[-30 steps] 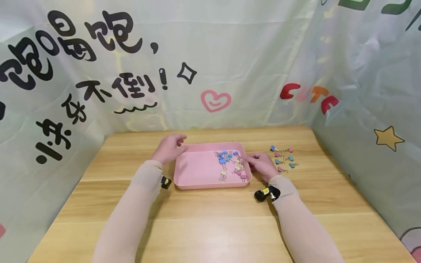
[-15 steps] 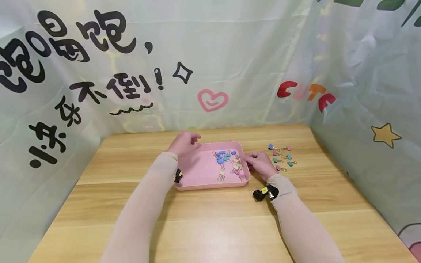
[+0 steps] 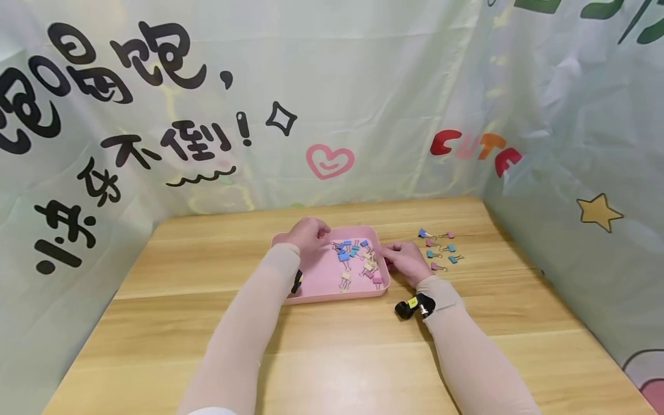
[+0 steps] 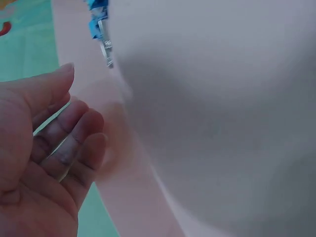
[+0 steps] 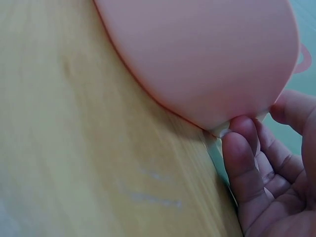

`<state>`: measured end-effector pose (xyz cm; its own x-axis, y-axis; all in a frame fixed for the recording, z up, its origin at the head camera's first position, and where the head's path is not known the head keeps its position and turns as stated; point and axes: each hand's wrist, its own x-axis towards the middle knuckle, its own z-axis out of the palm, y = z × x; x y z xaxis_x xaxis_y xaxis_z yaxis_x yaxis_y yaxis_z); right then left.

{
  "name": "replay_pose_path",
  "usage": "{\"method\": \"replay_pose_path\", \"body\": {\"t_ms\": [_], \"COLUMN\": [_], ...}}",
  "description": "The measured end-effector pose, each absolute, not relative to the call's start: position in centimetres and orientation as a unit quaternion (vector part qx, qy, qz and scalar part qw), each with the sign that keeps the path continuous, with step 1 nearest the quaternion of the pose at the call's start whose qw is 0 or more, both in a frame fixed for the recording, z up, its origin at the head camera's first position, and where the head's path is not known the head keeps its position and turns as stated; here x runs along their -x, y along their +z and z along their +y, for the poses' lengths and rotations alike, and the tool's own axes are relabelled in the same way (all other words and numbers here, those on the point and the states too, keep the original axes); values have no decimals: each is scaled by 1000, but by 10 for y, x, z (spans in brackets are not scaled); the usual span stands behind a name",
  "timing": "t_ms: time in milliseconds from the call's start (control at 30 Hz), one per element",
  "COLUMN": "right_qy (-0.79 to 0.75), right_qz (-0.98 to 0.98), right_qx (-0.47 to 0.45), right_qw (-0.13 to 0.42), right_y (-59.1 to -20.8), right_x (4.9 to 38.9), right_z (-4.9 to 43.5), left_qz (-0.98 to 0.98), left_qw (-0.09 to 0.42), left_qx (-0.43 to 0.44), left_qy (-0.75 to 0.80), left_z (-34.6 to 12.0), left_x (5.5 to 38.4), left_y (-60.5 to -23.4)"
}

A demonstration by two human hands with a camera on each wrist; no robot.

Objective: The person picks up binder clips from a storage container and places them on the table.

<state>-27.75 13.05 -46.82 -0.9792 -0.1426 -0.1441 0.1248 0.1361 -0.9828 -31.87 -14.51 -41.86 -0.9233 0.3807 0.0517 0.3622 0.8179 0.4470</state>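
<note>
In the head view a shallow pink tray [image 3: 321, 298] lies on the wooden table. Small binder clips [image 3: 344, 257] in blue, teal, cream and pink are bunched in its right part. My left hand [image 3: 309, 235] hovers over the tray's left half, hiding its back left portion. The left wrist view shows this hand [image 4: 54, 143] with fingers loosely bent and nothing between them; blue clips [image 4: 98, 22] appear ahead of it. My right hand [image 3: 407, 260] holds the tray's right end, thumb at the rim and bent fingers against the outer wall in the right wrist view.
Several more binder clips [image 3: 438, 248], in blue, pink and teal, lie loosely in rows on the table [image 3: 332, 357] to the right of my right hand. A printed cloth [image 3: 384, 98] hangs behind the table and along both sides.
My left hand has moved right, from the tray's left rim to above its inside. The right hand stays at the tray's right end. The view has shifted slightly.
</note>
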Motion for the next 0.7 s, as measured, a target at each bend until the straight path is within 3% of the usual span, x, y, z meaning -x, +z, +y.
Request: {"method": "replay_pose_path", "body": {"t_ms": [133,700], "right_qy": [-658,-653], "right_qz": [746,750], "right_qx": [6,-2], "right_qw": [100,102], "right_y": [-470,-473], "right_x": [278,279], "right_z": [130,130], "left_qz": [955,958], "left_qw": [7,54], "left_qx": [-209,-235], "left_qy": [211,155], "left_z": [-138,-113], "left_x": [321,324], "left_y": [-425,-442]}}
